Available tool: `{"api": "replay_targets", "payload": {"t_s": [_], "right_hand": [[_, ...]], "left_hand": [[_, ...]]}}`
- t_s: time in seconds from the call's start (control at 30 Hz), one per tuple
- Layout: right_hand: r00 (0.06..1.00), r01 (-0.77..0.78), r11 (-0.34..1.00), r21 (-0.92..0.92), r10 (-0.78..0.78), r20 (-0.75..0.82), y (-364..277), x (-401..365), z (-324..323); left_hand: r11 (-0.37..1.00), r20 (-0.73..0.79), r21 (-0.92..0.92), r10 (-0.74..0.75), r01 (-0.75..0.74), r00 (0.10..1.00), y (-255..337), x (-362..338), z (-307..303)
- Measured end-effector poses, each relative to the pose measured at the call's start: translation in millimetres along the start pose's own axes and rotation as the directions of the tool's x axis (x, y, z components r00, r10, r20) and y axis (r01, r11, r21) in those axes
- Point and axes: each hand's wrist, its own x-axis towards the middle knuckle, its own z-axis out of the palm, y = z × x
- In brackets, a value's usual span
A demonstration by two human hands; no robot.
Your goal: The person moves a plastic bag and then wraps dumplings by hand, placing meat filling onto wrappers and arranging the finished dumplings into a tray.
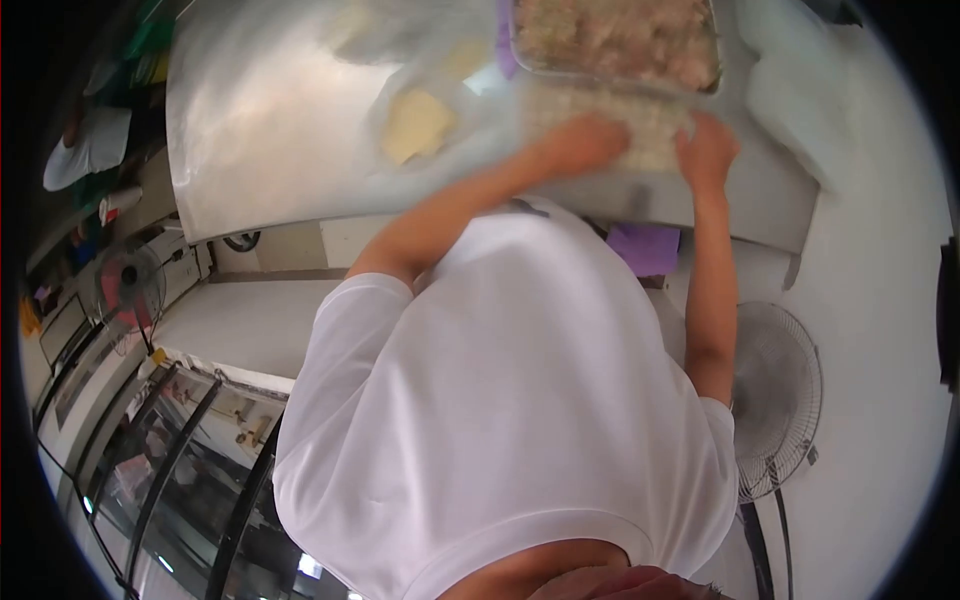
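Observation:
My left hand [592, 142] is over the near edge of a pale tray or board [570, 100] with rows of small whitish pieces; motion blur smears its fingers. At that tray's right end is my right hand [708, 150], fingers curled together; anything inside them is too blurred to make out. Just beyond stands a metal tray [620, 78] filled with a pinkish, chunky mass like minced meat [620, 35]. To the left, a flat pale-yellow piece [418, 125], like dough or wrappers, lies on the metal table [270, 130].
White plastic sheeting [795, 100] hangs over the table's right side. Something purple [507, 40] lies beside the meat tray, and a purple item [645, 248] is below the table edge. A standing fan [775, 400] is at my right, another fan [130, 285] far left.

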Motion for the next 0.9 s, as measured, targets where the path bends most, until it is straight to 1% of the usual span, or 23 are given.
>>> {"api": "replay_targets", "payload": {"t_s": [0.07,0.1,0.17,0.2,0.27,0.3,0.37,0.4,0.47,0.5,0.57,0.6,0.67,0.7,0.77,0.8,0.87,0.9], "right_hand": [[0.999,-0.014,1.0,-0.023,0.015,0.047,0,-1,-2],[0.999,-0.021,0.999,-0.029,0.023,0.048,1,-1,0],[0.999,-0.027,1.0,-0.005,0.027,-0.017,1,-2,3],[0.999,-0.032,0.999,-0.007,0.032,-0.017,-1,0,1],[0.995,-0.053,0.998,-0.017,0.054,0.078,-3,6,-3],[0.995,-0.056,0.998,-0.019,0.057,0.08,-2,7,-1],[0.993,-0.022,0.993,-0.118,0.035,0.109,0,9,4],[0.994,-0.02,0.993,-0.119,0.033,0.107,0,11,3],[0.989,0.047,0.981,-0.188,-0.019,0.15,-1,14,3],[0.988,0.048,0.981,-0.188,-0.02,0.15,1,14,5],[0.996,0.09,0.98,-0.175,-0.091,0.002,5,14,9],[0.996,0.09,0.98,-0.176,-0.091,0.003,6,16,6],[0.99,0.094,0.987,-0.13,-0.106,-0.091,8,20,1],[0.991,0.09,0.987,-0.131,-0.102,-0.087,9,19,2],[0.993,0.104,0.985,-0.135,-0.111,-0.044,10,21,6],[0.993,0.103,0.985,-0.136,-0.11,-0.048,14,22,9],[0.991,0.055,0.995,-0.085,-0.065,-0.118,22,21,14],[0.991,0.057,0.995,-0.083,-0.066,-0.118,23,21,13]], "left_hand": [[1.0,-0.135,-0.002,-0.003,0.002,0.991,-9,-2,9],[1.0,-0.136,-0.005,0.007,-0.008,0.991,-13,-3,14],[0.999,-0.173,0.017,0.041,-0.039,0.984,-19,-5,23],[0.999,-0.172,0.016,0.046,-0.044,0.984,-19,-7,22],[0.997,-0.149,0.072,-0.015,0.026,0.989,-19,-10,18],[0.997,-0.148,0.07,-0.012,0.022,0.989,-18,-10,17],[0.992,-0.134,0.118,-0.035,0.051,0.99,-17,-11,14],[0.992,-0.137,0.118,-0.035,0.052,0.99,-18,-11,13],[0.992,-0.159,0.117,-0.036,0.055,0.987,-18,-13,12],[0.992,-0.16,0.116,-0.037,0.056,0.986,-17,-13,10],[0.982,-0.127,0.181,-0.032,0.055,0.991,-17,-13,7],[0.982,-0.128,0.18,-0.032,0.055,0.991,-17,-13,8],[0.976,-0.14,0.214,-0.023,0.053,0.99,-17,-12,10],[0.977,-0.137,0.21,-0.019,0.048,0.99,-15,-12,8],[0.962,-0.085,0.253,-0.082,0.101,0.993,-14,-11,5],[0.961,-0.087,0.256,-0.081,0.101,0.993,-15,-11,5],[0.987,-0.144,0.136,-0.07,0.09,0.987,-16,-13,7],[0.986,-0.143,0.137,-0.071,0.091,0.987,-17,-14,7]]}}
